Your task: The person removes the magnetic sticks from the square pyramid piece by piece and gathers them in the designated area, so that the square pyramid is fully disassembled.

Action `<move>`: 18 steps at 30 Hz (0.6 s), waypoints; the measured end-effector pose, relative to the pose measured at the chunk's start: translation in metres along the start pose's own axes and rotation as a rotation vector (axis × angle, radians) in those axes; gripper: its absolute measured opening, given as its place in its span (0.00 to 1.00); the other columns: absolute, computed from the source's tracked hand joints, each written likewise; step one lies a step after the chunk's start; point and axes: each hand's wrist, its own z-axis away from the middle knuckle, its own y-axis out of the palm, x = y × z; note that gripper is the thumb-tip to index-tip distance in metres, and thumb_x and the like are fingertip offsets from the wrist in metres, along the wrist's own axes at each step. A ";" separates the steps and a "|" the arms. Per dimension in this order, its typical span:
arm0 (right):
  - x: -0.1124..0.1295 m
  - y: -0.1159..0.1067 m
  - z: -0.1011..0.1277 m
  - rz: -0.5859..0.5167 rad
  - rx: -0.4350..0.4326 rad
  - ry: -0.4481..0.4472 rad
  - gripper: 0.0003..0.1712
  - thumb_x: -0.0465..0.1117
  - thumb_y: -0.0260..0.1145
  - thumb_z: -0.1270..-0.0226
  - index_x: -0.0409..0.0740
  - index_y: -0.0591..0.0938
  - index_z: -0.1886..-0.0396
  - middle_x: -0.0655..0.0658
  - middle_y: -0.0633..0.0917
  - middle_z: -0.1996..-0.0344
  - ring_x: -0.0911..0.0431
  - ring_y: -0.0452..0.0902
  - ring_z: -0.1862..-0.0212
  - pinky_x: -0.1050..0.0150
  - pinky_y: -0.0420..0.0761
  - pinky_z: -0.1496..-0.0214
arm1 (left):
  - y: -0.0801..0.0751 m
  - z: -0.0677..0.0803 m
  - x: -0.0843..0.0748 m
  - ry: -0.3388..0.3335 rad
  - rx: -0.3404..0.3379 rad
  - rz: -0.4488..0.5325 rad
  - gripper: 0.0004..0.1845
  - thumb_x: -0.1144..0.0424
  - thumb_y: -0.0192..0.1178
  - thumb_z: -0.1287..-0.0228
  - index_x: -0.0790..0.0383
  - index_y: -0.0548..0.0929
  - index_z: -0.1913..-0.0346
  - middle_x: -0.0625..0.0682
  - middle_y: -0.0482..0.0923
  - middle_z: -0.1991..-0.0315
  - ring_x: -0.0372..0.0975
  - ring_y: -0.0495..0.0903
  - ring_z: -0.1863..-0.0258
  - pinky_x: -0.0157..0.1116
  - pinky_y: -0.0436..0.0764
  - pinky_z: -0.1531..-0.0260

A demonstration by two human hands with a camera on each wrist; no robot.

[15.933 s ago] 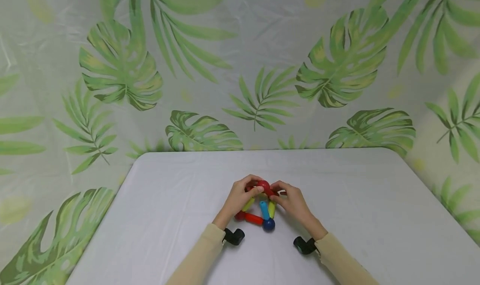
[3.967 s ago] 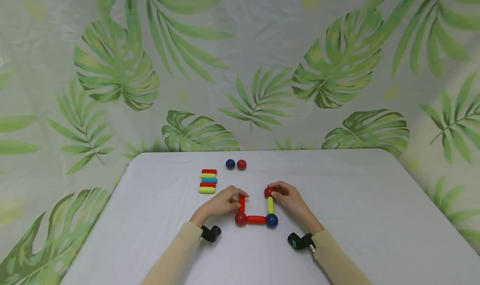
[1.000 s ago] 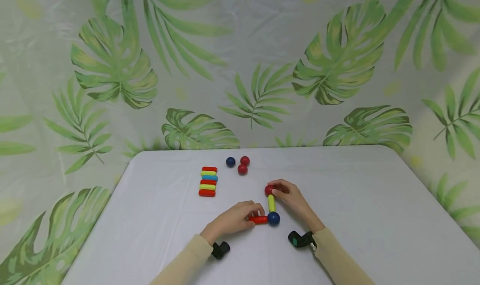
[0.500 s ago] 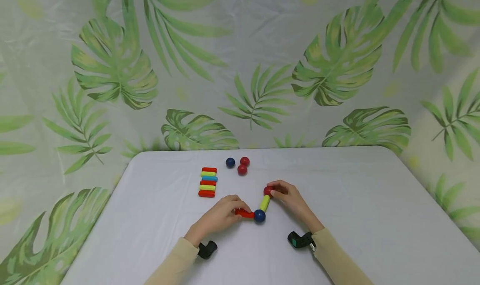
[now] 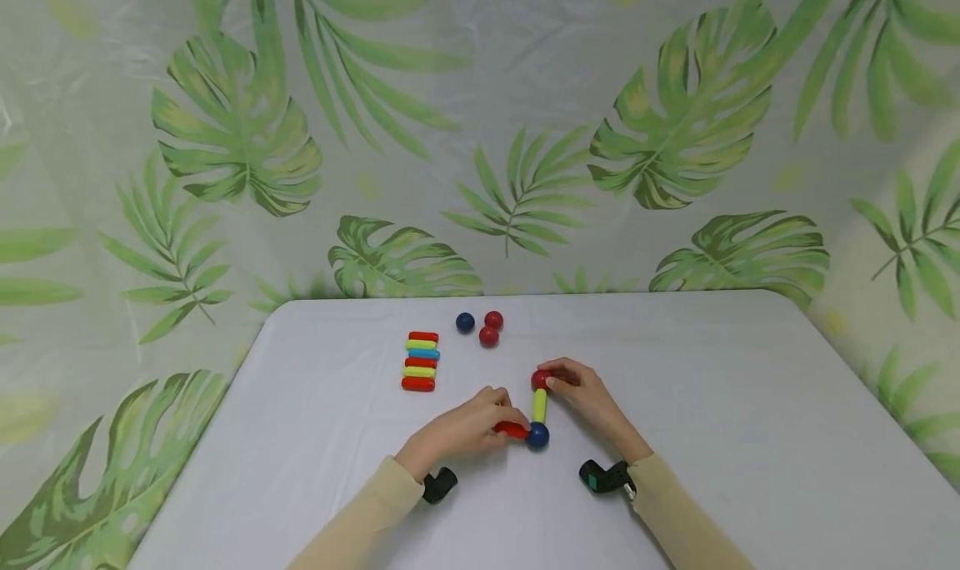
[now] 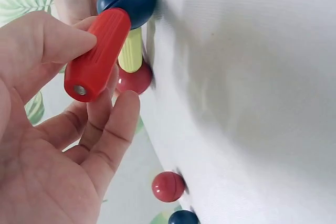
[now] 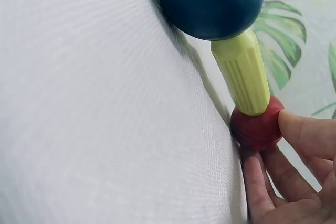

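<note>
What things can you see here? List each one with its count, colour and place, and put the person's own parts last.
Table: one, white, under everything.
Stacked rods: six, red, yellow-green and blue, far left.
Loose balls: three, one dark blue and two red, far middle.
Red rod: one, joined to the blue ball.
Blue ball: one, at the corner.
Yellow rod: one, between the blue and red balls.
Red ball: one, far end.
Backdrop: green leaf print.
Left hand: pinches the red rod.
Right hand: grips the red ball.

Under my left fingers (image 5: 501,410) I see a red rod (image 5: 512,429) joined to a dark blue ball (image 5: 537,435), then a yellow-green rod (image 5: 539,405) up to the red ball (image 5: 540,379) at my right fingertips (image 5: 557,378), on a white tablecloth (image 5: 712,403) against green leaf-print sheeting (image 5: 675,137).
</note>
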 end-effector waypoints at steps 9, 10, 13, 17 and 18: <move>-0.002 0.000 -0.002 0.010 -0.005 -0.008 0.14 0.34 0.60 0.31 0.38 0.80 0.47 0.39 0.81 0.51 0.46 0.75 0.49 0.49 0.72 0.42 | 0.004 0.001 0.010 -0.024 0.003 0.041 0.12 0.65 0.61 0.36 0.50 0.85 0.52 0.45 0.71 0.61 0.35 0.67 0.59 0.26 0.71 0.62; -0.003 0.001 -0.002 0.005 -0.004 -0.004 0.14 0.34 0.60 0.31 0.38 0.80 0.48 0.39 0.81 0.51 0.46 0.76 0.49 0.49 0.72 0.42 | 0.005 0.004 0.012 -0.028 -0.009 0.071 0.12 0.66 0.61 0.35 0.50 0.85 0.52 0.44 0.71 0.61 0.35 0.67 0.59 0.26 0.71 0.61; -0.003 0.003 -0.001 0.005 -0.008 0.011 0.14 0.34 0.61 0.32 0.39 0.80 0.48 0.40 0.81 0.51 0.47 0.75 0.49 0.50 0.73 0.42 | 0.005 0.013 0.021 -0.030 -0.067 0.195 0.13 0.67 0.59 0.34 0.51 0.85 0.50 0.42 0.72 0.61 0.34 0.68 0.58 0.29 0.72 0.59; -0.004 0.001 -0.001 0.010 -0.013 0.017 0.14 0.35 0.61 0.31 0.39 0.80 0.47 0.40 0.81 0.50 0.47 0.75 0.48 0.50 0.73 0.42 | -0.004 0.033 0.038 -0.051 -0.192 0.280 0.13 0.69 0.57 0.34 0.53 0.85 0.50 0.43 0.76 0.58 0.37 0.71 0.55 0.37 0.74 0.54; -0.004 0.000 -0.001 0.007 -0.012 0.014 0.14 0.35 0.61 0.31 0.38 0.80 0.47 0.40 0.81 0.50 0.47 0.75 0.48 0.50 0.72 0.42 | -0.006 0.039 0.044 -0.072 -0.231 0.280 0.13 0.70 0.58 0.34 0.53 0.85 0.51 0.43 0.76 0.57 0.39 0.72 0.54 0.39 0.73 0.53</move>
